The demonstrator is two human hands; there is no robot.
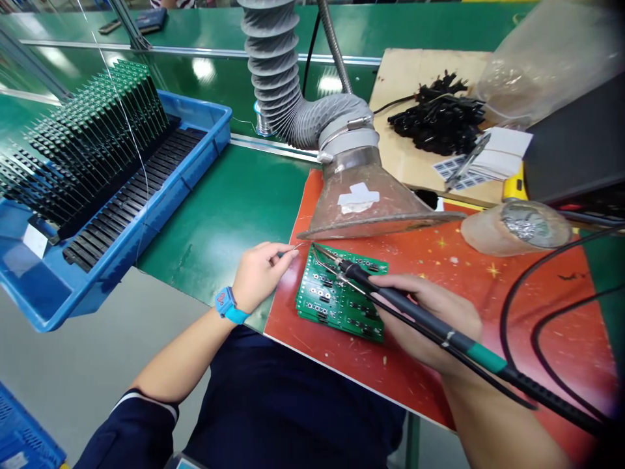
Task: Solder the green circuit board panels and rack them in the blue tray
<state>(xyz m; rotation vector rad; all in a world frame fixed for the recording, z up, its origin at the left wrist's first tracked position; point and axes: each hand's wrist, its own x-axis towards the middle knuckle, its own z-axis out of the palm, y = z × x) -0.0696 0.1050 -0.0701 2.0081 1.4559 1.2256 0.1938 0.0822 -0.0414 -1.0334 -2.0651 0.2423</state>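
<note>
A green circuit board (342, 303) with rows of small black parts lies on the red mat (312, 352). My right hand (430, 319) is closed around a soldering iron (410, 303), which has a thin tube running along its side. The iron's tip is over the board's far left corner. My left hand (261, 270), with a blue watch at the wrist, is left of the board. Its thumb and forefinger pinch a thin solder wire (299, 246) whose end points at that same corner. Whether tip and wire touch the board, I cannot tell.
A fume extraction hood (375, 195) on a grey hose stands just behind the board. At left, a blue tray (195, 156) holds a rack of upright circuit boards (107, 117). A cup-shaped container (517, 228) and a bundle of black cables (439, 117) are at right.
</note>
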